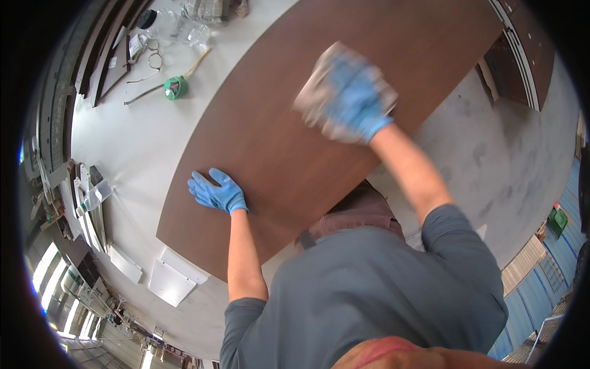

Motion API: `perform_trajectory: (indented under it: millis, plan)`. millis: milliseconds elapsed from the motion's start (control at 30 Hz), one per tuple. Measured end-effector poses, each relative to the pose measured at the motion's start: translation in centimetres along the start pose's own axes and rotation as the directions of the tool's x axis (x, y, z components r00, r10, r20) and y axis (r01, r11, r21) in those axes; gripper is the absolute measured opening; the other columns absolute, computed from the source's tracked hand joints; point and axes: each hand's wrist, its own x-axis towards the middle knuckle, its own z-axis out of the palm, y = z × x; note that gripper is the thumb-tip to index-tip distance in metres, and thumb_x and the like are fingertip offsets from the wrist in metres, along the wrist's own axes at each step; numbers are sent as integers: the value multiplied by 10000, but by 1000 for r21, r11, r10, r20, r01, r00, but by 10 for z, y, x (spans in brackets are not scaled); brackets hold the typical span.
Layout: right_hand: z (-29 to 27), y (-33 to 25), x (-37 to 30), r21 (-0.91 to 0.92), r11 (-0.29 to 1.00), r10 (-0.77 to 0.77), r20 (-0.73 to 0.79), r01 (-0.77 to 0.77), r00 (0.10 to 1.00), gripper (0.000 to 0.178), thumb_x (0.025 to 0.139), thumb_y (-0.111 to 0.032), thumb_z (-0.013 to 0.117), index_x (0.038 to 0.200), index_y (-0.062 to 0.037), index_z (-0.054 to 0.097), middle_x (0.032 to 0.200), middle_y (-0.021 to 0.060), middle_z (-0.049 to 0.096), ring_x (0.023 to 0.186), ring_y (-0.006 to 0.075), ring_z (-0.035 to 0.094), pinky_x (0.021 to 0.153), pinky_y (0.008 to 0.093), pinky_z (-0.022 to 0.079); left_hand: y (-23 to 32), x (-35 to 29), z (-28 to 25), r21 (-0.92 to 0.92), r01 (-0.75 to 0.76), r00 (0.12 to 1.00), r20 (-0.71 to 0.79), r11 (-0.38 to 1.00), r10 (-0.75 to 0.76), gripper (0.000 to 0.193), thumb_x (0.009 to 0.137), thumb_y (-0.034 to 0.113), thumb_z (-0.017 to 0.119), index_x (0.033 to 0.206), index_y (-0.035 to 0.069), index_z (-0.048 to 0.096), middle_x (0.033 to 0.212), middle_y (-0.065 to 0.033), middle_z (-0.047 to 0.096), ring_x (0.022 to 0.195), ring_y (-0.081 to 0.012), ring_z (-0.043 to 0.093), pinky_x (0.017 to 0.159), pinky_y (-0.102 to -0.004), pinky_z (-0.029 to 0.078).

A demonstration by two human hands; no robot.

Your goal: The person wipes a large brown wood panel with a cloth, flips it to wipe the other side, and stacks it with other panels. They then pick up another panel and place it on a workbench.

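A large brown wood-look panel (264, 141) with a curved far-left edge lies in front of me. My left hand (218, 191), in a blue glove, rests flat on it near that edge, fingers spread and nothing held. Farther off and to the right, my right hand (356, 92), also gloved in blue, is closed over a bunched pale cloth (319, 86) against the panel's surface. Motion smears this hand and the cloth, and the fingertips are hard to make out.
On the pale table beyond the panel are a green roll (175, 87), glasses (155, 60) and a clear bottle (175, 29). White sheets (172, 281) lie at the panel's near-left corner. More brown panels (522, 55) stand at the far right.
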Motion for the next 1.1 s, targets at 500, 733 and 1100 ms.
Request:
perform_trajectory:
  millis: [500, 733, 1100]
  plan:
    - [-12, -160, -154, 686, 713, -478, 328, 142, 815, 552, 919, -423, 591, 1360, -90, 606, 1453, 134, 575, 1455, 310, 470, 1256, 472, 332, -7, -1, 3, 75, -30, 999, -34, 997, 33, 727, 1075, 586, 478, 1570, 55, 506, 1645, -267, 435, 1546, -444, 360, 1256, -592, 245]
    - [-16, -105, -151, 556, 765, -555, 310, 326, 772, 769, 890, -513, 668, 1535, -114, 544, 1734, 159, 307, 1631, 321, 240, 1337, 525, 132, 88, -13, 1, -87, -174, 979, -124, 981, 162, 678, 1064, 509, 566, 1526, 13, 534, 1603, -328, 452, 1500, -496, 410, 1219, -602, 317]
    - [-95, 356, -21, 15, 989, 139, 292, -150, 946, 719, 886, -518, 652, 1484, -131, 546, 1545, 111, 524, 1422, 348, 472, 1204, 486, 352, 385, -52, 63, -151, -224, 973, 18, 963, 229, 616, 1058, 475, 580, 1484, 29, 574, 1566, -258, 510, 1471, -420, 448, 1191, -589, 311]
